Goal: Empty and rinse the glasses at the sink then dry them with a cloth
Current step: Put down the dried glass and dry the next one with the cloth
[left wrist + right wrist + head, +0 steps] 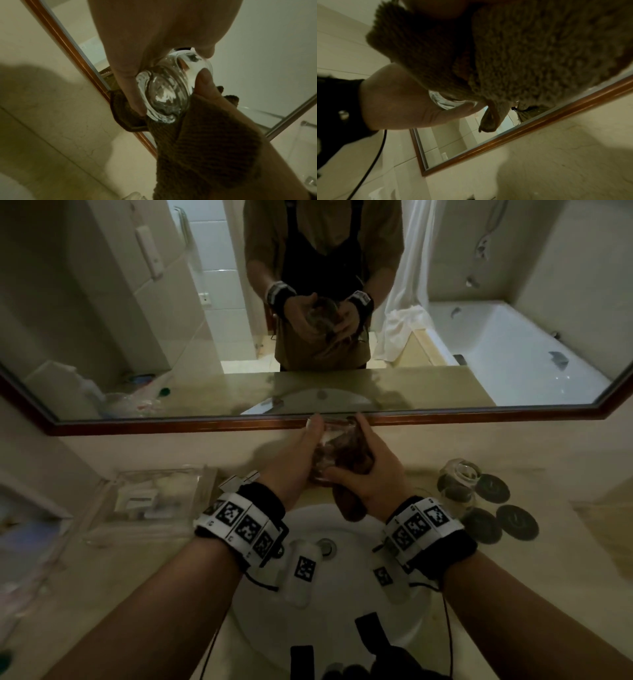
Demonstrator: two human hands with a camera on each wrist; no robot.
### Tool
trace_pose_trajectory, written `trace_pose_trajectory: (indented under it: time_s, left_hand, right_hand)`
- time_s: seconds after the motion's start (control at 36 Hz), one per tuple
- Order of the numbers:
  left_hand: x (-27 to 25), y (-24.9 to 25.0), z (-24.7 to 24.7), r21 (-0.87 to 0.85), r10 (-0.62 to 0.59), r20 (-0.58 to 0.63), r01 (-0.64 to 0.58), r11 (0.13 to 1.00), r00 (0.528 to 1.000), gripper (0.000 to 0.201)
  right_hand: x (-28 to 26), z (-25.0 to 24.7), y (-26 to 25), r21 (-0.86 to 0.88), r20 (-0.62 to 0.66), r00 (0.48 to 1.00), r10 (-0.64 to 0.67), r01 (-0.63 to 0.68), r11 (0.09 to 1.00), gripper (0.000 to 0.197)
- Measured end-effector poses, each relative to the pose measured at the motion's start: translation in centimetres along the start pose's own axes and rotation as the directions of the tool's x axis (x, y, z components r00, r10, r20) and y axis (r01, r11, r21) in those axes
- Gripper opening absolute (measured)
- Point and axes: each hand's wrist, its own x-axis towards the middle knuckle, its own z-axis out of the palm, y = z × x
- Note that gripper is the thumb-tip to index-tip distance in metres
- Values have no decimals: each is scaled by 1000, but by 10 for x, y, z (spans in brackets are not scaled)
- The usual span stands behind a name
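Above the sink [404, 621], close to the mirror frame, both hands hold one clear glass [328, 444]. My left hand [301, 453] grips its side, with the thick base [169, 93] turned toward that wrist. My right hand [363, 477] holds a brown cloth [354, 460] wrapped against the glass, and its thumb [204, 82] lies on the rim of the base. The cloth [205, 148] hangs below the right palm. In the right wrist view the cloth [530, 51] fills most of the picture, and only a sliver of glass [447, 102] shows beside the left hand [399, 102].
Two more clear glasses [459, 477] stand on the counter to the right of the basin among several dark round coasters [517, 522]. A clear tray [154, 501] with small items sits on the left. The wood-framed mirror [171, 424] runs just behind the hands.
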Motion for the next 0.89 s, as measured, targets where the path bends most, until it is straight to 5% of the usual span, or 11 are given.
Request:
trace_pose_trajectory:
  time_s: [0.14,0.19,0.33,0.5,0.81,0.89]
  left_hand:
    - [2,-11,19,44,0,-174,8,999,985,77]
    - [3,-15,19,5,-6,-141,7,1000,990,91]
    - [-5,-10,28,-212,-4,-135,-25,977,991,57]
    - [-12,-7,48,-169,12,-263,-58,984,965,34]
    - [-26,-7,52,-98,67,-307,-101,990,949,56]
    - [-29,-4,46,-132,26,-243,-60,989,970,54]
  right_hand:
    - [0,-3,11,66,68,995,68,-72,995,110]
    - [0,-6,14,46,71,996,48,-51,998,112]
    - [-2,-20,13,-1,90,995,-31,31,1000,113]
    - [5,-33,17,9,132,990,-50,50,999,108]
    - [-5,-30,12,67,141,988,-59,50,997,117]
    - [-7,-29,0,117,144,987,-74,58,991,95]
